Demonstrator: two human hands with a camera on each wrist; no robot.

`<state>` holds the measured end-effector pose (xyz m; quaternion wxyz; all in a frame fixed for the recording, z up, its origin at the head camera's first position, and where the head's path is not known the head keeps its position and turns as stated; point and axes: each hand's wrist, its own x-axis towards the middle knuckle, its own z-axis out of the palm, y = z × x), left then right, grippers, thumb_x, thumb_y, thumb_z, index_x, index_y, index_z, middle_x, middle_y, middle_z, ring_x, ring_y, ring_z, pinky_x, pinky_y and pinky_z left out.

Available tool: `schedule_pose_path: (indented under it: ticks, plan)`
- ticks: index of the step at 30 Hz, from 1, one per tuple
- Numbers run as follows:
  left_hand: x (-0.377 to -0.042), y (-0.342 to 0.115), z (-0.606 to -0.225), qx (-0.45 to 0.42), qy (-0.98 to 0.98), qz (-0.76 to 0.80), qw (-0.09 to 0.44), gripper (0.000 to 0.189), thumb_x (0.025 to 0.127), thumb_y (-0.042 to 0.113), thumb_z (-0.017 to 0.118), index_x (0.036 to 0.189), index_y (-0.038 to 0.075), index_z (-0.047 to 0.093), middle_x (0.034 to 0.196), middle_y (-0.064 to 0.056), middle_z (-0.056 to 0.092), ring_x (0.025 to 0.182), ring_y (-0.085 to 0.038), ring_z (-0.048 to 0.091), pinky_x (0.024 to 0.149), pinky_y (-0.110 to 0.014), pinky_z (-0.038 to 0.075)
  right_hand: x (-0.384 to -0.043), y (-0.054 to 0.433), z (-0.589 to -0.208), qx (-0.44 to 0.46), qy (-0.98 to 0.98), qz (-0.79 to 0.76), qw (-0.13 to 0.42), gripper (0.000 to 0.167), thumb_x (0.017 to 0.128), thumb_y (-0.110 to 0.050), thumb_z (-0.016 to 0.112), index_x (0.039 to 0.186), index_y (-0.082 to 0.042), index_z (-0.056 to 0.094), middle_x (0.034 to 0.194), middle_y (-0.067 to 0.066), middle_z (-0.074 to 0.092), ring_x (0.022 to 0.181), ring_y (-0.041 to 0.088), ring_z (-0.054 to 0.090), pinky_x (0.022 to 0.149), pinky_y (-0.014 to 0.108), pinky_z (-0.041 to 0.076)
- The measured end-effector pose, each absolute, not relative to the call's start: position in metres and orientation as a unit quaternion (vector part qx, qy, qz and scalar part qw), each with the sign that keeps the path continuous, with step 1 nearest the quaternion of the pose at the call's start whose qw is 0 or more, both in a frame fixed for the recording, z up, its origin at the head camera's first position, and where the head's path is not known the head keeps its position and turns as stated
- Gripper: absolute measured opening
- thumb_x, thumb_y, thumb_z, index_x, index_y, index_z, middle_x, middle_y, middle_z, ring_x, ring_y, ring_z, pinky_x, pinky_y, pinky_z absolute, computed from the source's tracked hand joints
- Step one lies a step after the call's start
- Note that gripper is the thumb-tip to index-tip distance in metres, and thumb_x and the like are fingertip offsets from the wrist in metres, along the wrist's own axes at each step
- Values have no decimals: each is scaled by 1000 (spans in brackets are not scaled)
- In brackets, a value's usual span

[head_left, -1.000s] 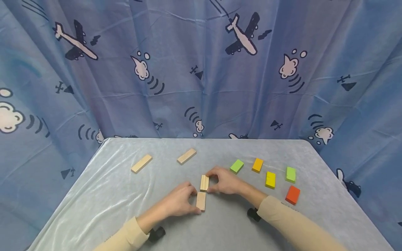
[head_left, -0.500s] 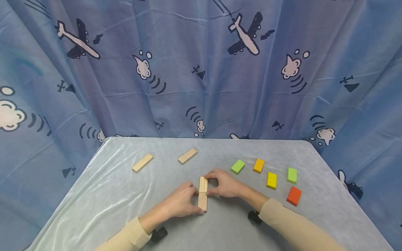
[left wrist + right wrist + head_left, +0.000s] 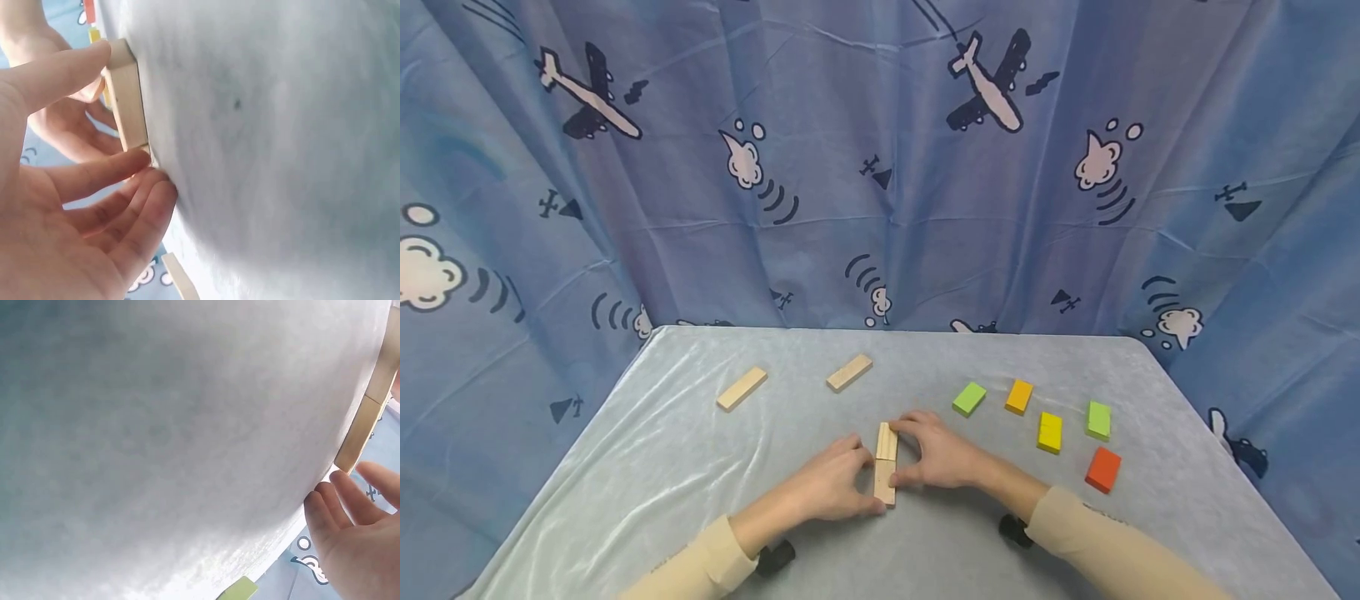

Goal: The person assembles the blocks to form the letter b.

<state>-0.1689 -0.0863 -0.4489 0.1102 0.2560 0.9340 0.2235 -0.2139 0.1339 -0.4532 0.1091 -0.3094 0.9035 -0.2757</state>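
Observation:
Two plain wooden blocks stand end to end on the table, centre front in the head view. My left hand (image 3: 835, 481) pinches the near block (image 3: 884, 485) lengthwise, thumb at its near end, fingertips at its far end, as the left wrist view also shows. The far block (image 3: 886, 440) has a line along its length. My right hand (image 3: 943, 452) is at the right side of the pair with fingers spread, index finger at the far block's far corner, thumb beside the near block. In the right wrist view its fingers (image 3: 353, 497) are close to the far block's end (image 3: 357, 439).
Further back on the cloth-covered table (image 3: 700, 467) lie two more plain blocks, one at the left (image 3: 742, 389) and one near the middle (image 3: 849, 372). To the right are green (image 3: 969, 399), orange (image 3: 1019, 397), yellow (image 3: 1050, 432), light green (image 3: 1097, 420) and red (image 3: 1103, 469) blocks. A patterned curtain (image 3: 820, 167) hangs behind.
The two blocks, at first slightly out of line, now line up end to end. My right hand's thumb has slid toward me, from the far block to the near block's side. The left hand keeps its grip.

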Motion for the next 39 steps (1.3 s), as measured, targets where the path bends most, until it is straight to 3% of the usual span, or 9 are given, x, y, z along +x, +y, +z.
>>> schedule_pose_path:
  ticks: [16,21,27,32,39]
  plan:
    - [-170,-90,-445,273,931,210,120,55,80,41,85,117,3,71,101,2,57,83,-8,47,71,-27,44,-209,134,-457,-309,904,-270,117,82,79,-46,84,142,-1,56,144,17,53,135,38,45,108,57,38]
    - [-173,-93,-441,275,928,220,121,50,84,39,82,115,1,72,102,-1,60,86,-11,54,75,-31,48,-208,134,-456,-297,908,-269,125,83,80,-47,84,143,-2,56,146,18,51,137,38,44,109,56,38]
    - [-185,-101,-433,269,927,237,111,33,90,25,76,111,1,71,106,-7,65,97,-23,64,85,-41,53,-204,136,-454,-290,910,-266,130,83,79,-49,84,143,-3,56,146,18,52,137,39,45,110,56,37]
    - [-203,-108,-428,266,927,254,72,25,94,19,71,111,1,70,108,-11,66,101,-28,65,87,-46,53,-202,135,-453,-284,911,-270,130,82,80,-48,84,142,-4,57,145,18,53,137,39,45,110,56,37]
    - [-226,-113,-424,282,925,254,-27,24,94,14,70,113,0,70,108,-10,66,100,-25,64,85,-42,54,-198,134,-455,-283,913,-270,116,79,80,-47,83,140,-2,58,142,19,55,134,38,47,109,55,38]
